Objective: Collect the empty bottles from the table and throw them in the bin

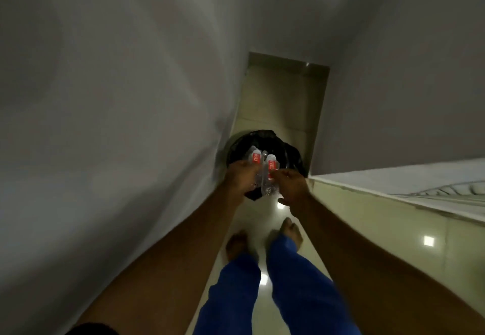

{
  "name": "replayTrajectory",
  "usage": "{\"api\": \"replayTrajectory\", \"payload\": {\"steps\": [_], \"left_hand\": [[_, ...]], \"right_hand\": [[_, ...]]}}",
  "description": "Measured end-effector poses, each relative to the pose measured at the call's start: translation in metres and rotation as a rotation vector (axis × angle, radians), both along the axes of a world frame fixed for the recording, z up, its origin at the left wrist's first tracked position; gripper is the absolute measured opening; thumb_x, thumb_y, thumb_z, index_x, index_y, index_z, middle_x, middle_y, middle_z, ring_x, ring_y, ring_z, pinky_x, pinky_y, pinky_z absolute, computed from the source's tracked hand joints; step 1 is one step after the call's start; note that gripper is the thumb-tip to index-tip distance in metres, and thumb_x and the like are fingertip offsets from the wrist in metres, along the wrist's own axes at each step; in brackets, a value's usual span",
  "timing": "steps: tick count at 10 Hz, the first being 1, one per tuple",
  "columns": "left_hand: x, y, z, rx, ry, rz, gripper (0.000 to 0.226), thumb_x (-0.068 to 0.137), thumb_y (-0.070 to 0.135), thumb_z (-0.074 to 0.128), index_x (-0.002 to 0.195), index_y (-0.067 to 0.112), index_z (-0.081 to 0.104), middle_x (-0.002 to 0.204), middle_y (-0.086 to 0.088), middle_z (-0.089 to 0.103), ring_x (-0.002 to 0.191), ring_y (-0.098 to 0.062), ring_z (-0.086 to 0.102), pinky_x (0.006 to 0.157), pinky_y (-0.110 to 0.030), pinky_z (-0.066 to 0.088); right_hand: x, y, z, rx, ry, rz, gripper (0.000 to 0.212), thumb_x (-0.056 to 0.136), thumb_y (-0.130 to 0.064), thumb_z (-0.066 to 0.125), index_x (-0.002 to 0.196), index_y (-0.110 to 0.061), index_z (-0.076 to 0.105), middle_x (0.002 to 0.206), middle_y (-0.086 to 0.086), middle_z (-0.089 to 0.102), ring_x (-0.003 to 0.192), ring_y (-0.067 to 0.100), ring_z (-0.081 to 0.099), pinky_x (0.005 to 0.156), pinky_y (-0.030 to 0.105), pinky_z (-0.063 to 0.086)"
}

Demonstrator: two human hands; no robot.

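Two clear plastic bottles with red labels hang side by side over the bin (286, 151), a round bin lined with a black bag on the floor against the left wall. My left hand (242, 177) grips the left bottle (255, 162). My right hand (291, 185) pinches the right bottle (270, 174) near its label, with the lower fingers spread. Both bottles point away from me, above the bin's opening. The bottom of the bin's inside is too dark to make out.
A grey wall (118, 124) runs close along the left. On the right stands a tiled low wall with a white ledge (393, 185). The glossy floor strip (262, 277) between them is narrow. My bare feet and blue trousers (288, 282) stand just before the bin.
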State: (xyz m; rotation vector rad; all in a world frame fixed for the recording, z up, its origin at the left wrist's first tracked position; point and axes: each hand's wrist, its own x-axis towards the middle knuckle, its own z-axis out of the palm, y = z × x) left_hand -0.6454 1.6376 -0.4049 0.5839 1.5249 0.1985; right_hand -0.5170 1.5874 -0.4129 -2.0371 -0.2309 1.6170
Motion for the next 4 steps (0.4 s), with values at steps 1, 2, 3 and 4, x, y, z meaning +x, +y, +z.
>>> {"api": "replayTrajectory", "payload": {"steps": [1, 2, 3, 4], "left_hand": [[0.009, 0.025, -0.098, -0.005, 0.023, -0.027, 0.042, 0.095, 0.043, 0.062, 0.124, 0.013, 0.067, 0.125, -0.012, 0.07, 0.105, -0.029, 0.071, 0.077, -0.031, 0.057], [0.019, 0.042, -0.169, 0.009, 0.089, -0.138, 0.04, 0.1, 0.039, 0.053, 0.125, 0.011, 0.065, 0.125, -0.015, 0.069, 0.11, -0.033, 0.067, 0.085, -0.036, 0.056], [0.019, 0.053, -0.185, 0.163, 0.221, -0.303, 0.044, 0.102, 0.034, 0.048, 0.137, 0.009, 0.056, 0.135, -0.013, 0.062, 0.126, -0.032, 0.058, 0.108, -0.041, 0.045], [0.017, 0.044, -0.16, 0.266, 0.213, -0.26, 0.045, 0.107, 0.029, 0.041, 0.145, 0.006, 0.048, 0.144, -0.014, 0.053, 0.136, -0.03, 0.047, 0.103, -0.013, 0.034]], "right_hand": [[0.004, 0.025, -0.082, -0.022, -0.034, 0.076, 0.03, 0.094, -0.051, 0.062, 0.081, -0.024, 0.067, 0.088, 0.004, 0.071, 0.08, 0.022, 0.067, 0.074, 0.04, 0.057], [0.011, 0.032, -0.188, 0.01, -0.066, 0.168, 0.047, 0.089, -0.058, 0.057, 0.109, -0.018, 0.072, 0.113, 0.012, 0.072, 0.106, 0.036, 0.068, 0.094, 0.051, 0.054], [0.009, 0.038, -0.21, 0.03, -0.075, 0.164, 0.047, 0.085, -0.046, 0.054, 0.125, -0.022, 0.063, 0.119, 0.005, 0.069, 0.108, 0.03, 0.066, 0.095, 0.052, 0.055], [0.002, 0.034, -0.2, 0.075, -0.022, 0.057, 0.033, 0.097, -0.034, 0.051, 0.127, -0.027, 0.064, 0.125, 0.003, 0.068, 0.113, 0.025, 0.065, 0.1, 0.049, 0.054]]}}
